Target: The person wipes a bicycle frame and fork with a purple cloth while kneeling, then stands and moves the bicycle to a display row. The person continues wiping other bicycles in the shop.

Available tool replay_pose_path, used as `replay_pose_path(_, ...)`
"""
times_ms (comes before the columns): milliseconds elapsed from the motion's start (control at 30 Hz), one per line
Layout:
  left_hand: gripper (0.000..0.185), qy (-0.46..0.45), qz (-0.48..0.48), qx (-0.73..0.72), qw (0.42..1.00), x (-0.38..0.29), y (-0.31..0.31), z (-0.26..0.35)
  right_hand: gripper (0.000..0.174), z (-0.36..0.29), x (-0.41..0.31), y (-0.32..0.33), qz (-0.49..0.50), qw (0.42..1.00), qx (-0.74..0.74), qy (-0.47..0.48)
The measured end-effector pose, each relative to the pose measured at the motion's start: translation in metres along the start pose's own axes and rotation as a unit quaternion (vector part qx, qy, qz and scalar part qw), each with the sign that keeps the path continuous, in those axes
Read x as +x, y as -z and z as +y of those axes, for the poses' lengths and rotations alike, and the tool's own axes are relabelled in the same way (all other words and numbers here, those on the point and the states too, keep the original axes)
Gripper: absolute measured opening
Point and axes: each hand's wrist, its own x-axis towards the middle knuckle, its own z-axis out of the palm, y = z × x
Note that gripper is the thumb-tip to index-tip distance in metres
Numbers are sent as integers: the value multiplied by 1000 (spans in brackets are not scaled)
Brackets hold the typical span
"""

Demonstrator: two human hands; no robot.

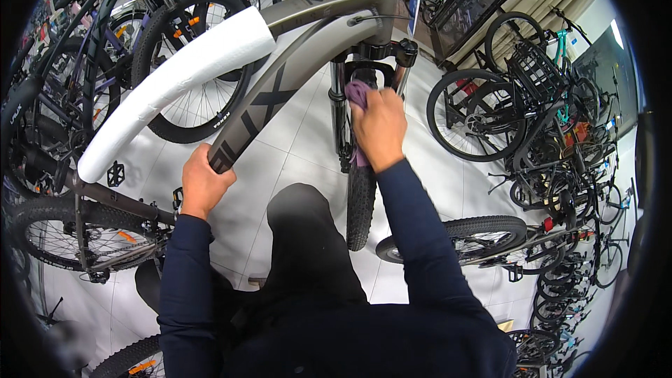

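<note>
Before me stands a grey mountain bike with lettering on its thick down tube [278, 92]. My left hand [203, 181] grips the lower part of that tube. A purple cloth [358, 93] is bunched in my right hand [381, 126], which is at the suspension fork [338, 84], over the knobby front tyre [361, 210]. Part of the cloth hangs down beside the tyre; my fingers hide where it touches. White foam wrapping [178, 89] covers most of the top tube [320, 2]. The rear wheel [47, 233] of the bike is at the left.
Other bicycles crowd the left, with a black-tyred wheel [194, 68] close behind the frame. On the right, a bike with a black rear wheel [475, 115] stands near more bikes in a row. Another wheel [485, 233] lies near my right forearm. White floor tiles [299, 168] show between.
</note>
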Motion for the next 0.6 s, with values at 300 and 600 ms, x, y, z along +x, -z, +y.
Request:
replay_pose_path(300,28,8,-21,7,1000,-11,13,-1,35,-14,-106,85,-63,994,85,8)
replay_pose_path(600,29,-27,-1,10,1000,0,2,3,27,4,5,13,-50,994,84,39)
